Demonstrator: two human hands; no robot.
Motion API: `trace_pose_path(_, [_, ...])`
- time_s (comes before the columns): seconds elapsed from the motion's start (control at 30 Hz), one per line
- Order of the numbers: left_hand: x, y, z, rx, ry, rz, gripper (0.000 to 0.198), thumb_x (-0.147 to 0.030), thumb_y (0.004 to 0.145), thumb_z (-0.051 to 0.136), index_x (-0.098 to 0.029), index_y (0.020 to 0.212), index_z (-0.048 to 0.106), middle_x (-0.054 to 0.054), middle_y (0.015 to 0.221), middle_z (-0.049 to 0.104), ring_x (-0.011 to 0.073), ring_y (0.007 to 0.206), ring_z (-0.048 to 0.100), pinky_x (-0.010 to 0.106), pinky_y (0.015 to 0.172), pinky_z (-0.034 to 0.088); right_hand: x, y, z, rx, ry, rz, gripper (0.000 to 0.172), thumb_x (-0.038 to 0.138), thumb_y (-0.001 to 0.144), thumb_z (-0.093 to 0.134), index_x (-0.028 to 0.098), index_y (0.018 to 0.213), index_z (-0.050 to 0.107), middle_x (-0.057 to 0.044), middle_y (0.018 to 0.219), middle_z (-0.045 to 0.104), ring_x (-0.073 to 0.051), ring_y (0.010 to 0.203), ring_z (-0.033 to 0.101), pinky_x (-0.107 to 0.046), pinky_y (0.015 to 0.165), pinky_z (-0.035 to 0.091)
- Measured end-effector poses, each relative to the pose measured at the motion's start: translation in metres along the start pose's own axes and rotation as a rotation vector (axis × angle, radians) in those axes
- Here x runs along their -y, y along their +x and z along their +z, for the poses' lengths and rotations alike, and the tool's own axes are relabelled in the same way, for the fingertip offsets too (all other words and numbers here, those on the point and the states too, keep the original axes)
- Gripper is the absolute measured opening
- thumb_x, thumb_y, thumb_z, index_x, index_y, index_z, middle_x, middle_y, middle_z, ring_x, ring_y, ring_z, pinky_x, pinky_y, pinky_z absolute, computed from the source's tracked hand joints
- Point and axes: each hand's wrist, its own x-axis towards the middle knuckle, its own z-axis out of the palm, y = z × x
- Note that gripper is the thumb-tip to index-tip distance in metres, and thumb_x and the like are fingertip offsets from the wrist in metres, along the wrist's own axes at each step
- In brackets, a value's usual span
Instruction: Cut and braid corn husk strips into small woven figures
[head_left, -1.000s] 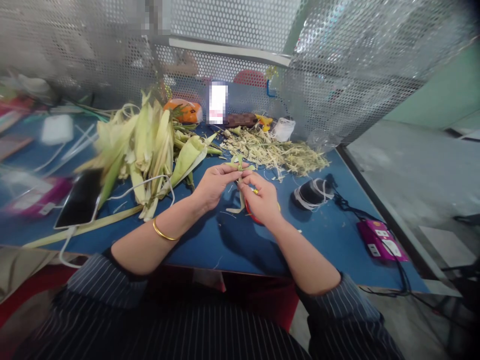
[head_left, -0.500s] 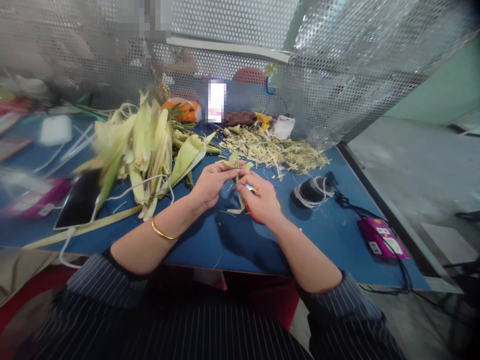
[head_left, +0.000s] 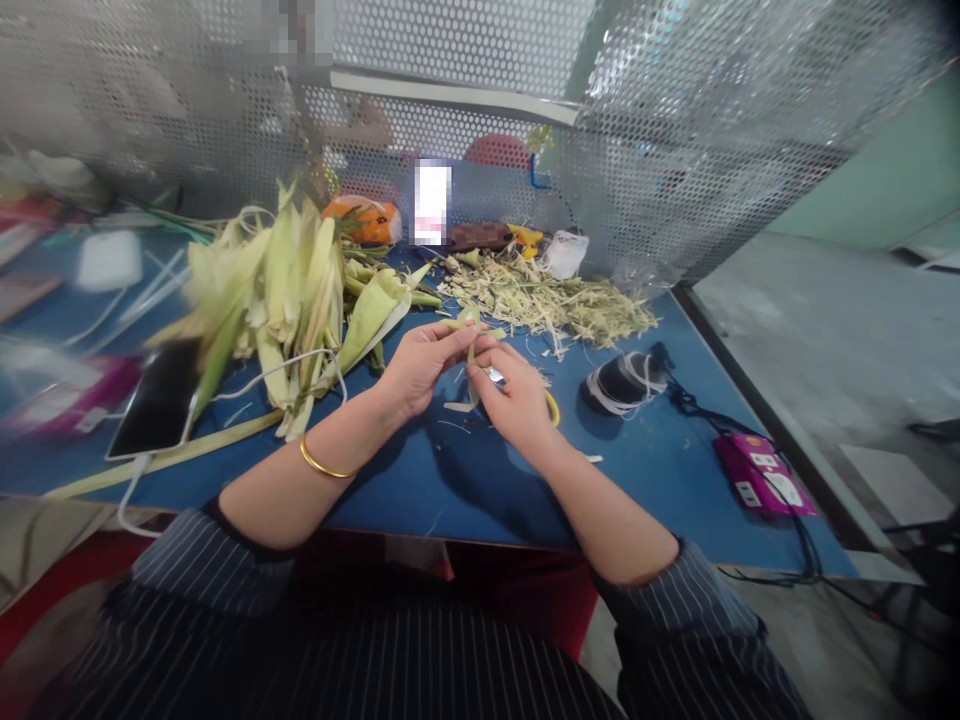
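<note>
My left hand point(head_left: 418, 368) pinches a small pale-green corn husk piece point(head_left: 470, 314) between thumb and fingers. Close against it, my right hand point(head_left: 516, 398) is closed with its fingertips on the same husk, just below the left fingertips. A narrow husk end point(head_left: 459, 407) hangs down between the hands. Behind the right hand shows a yellow looped handle point(head_left: 553, 408), and a small shiny metal part point(head_left: 493, 374) sits by its fingers; the rest of that item is hidden. To the left of my hands lies a big pile of corn husks point(head_left: 289, 285).
Shredded husk point(head_left: 555, 300) is heaped behind my hands. A black spool-like object wrapped in white cord point(head_left: 622, 385) and a purple packet point(head_left: 761, 475) lie on the right. A phone with a cable point(head_left: 156, 400) lies left; a lit phone point(head_left: 431, 200) stands by the perforated metal screen point(head_left: 465, 40).
My right hand has shifted slightly left and down at the husk. The hanging husk end has swung left. The red part seen under the right hand is now covered; more of the yellow loop shows.
</note>
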Motion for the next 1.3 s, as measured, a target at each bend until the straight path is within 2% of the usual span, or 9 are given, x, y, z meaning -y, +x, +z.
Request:
trace_pose_path(0.1, [0.001,0.001,-0.001,-0.045,0.012,-0.015,0.016,-0.024,0.074,0.080,-0.012,0.082,0.074,0.006,0.078,0.076,0.0113,0.071,0.068,0.025,0.079,0.052,0.000,-0.001,-0.003,-0.015,-0.144,-0.074,0.019,0.028,0.093,0.055,0.023,0.075,0.056,-0.004,0.085,0.067,-0.020,0.084,0.061,-0.037,0.084,0.044])
trace_pose_path(0.27, [-0.004,-0.001,-0.001,-0.043,0.050,-0.090,0.010,-0.019,0.079,0.074,-0.011,0.086,0.072,0.005,0.072,0.073,0.0108,0.065,0.067,0.026,0.074,0.053,-0.004,0.006,-0.020,-0.293,-0.161,-0.028,0.013,0.034,0.094,0.056,0.023,0.092,0.062,-0.007,0.097,0.067,-0.022,0.098,0.061,-0.039,0.089,0.046])
trace_pose_path(0.33, [-0.007,-0.003,0.000,-0.018,0.082,-0.116,0.012,-0.022,0.081,0.072,-0.011,0.087,0.072,0.004,0.070,0.071,0.0109,0.061,0.065,0.026,0.068,0.053,-0.008,0.011,-0.024,-0.209,-0.123,0.002,0.013,0.033,0.093,0.057,0.024,0.099,0.064,-0.007,0.102,0.070,-0.023,0.101,0.062,-0.040,0.092,0.045])
trace_pose_path(0.43, [-0.008,-0.004,0.000,-0.021,0.110,-0.121,0.016,-0.028,0.081,0.073,-0.013,0.085,0.071,0.004,0.071,0.071,0.0099,0.058,0.062,0.024,0.059,0.049,-0.011,0.013,-0.022,-0.079,-0.072,0.057,0.014,0.032,0.093,0.057,0.024,0.086,0.066,-0.002,0.086,0.071,-0.019,0.082,0.063,-0.038,0.086,0.045])
trace_pose_path(0.77, [0.004,0.002,-0.001,-0.084,0.197,0.014,0.016,-0.023,0.075,0.077,-0.012,0.070,0.067,0.000,0.058,0.062,0.0054,0.048,0.052,0.023,0.050,0.040,-0.004,0.008,-0.015,-0.054,-0.048,-0.001,0.026,0.030,0.090,0.058,0.022,0.066,0.056,0.000,0.067,0.063,-0.017,0.070,0.056,-0.035,0.079,0.043])
trace_pose_path(0.9, [-0.002,0.002,-0.002,-0.039,0.145,-0.065,0.015,-0.025,0.076,0.077,-0.011,0.076,0.070,0.001,0.062,0.065,0.0056,0.049,0.054,0.021,0.049,0.041,-0.006,0.010,-0.017,-0.078,0.099,0.185,0.024,0.036,0.092,0.055,0.022,0.077,0.066,-0.002,0.076,0.069,-0.017,0.074,0.060,-0.032,0.075,0.045])
trace_pose_path(1.03, [-0.006,-0.001,-0.002,0.070,0.152,-0.177,0.029,-0.040,0.084,0.070,-0.011,0.081,0.072,0.005,0.066,0.068,0.0081,0.049,0.057,0.022,0.048,0.044,-0.010,0.013,-0.015,-0.098,0.415,0.401,0.027,0.045,0.085,0.063,0.020,0.084,0.072,-0.003,0.087,0.073,-0.018,0.082,0.064,-0.032,0.080,0.048])
trace_pose_path(1.17, [-0.001,-0.005,0.002,0.103,0.217,-0.220,0.026,-0.036,0.081,0.073,-0.010,0.078,0.071,0.005,0.065,0.068,0.0081,0.049,0.058,0.021,0.047,0.043,-0.010,0.014,-0.014,-0.066,0.801,0.578,0.026,0.044,0.072,0.077,0.020,0.077,0.068,0.000,0.072,0.068,-0.015,0.065,0.060,-0.031,0.067,0.049])
trace_pose_path(1.3, [0.004,-0.007,0.004,0.097,0.264,-0.192,0.018,-0.027,0.076,0.077,-0.012,0.073,0.069,0.002,0.062,0.066,0.0068,0.049,0.057,0.021,0.049,0.044,-0.008,0.013,-0.011,-0.109,0.874,0.618,0.027,0.039,0.067,0.080,0.021,0.066,0.060,0.002,0.063,0.063,-0.014,0.058,0.055,-0.030,0.060,0.048])
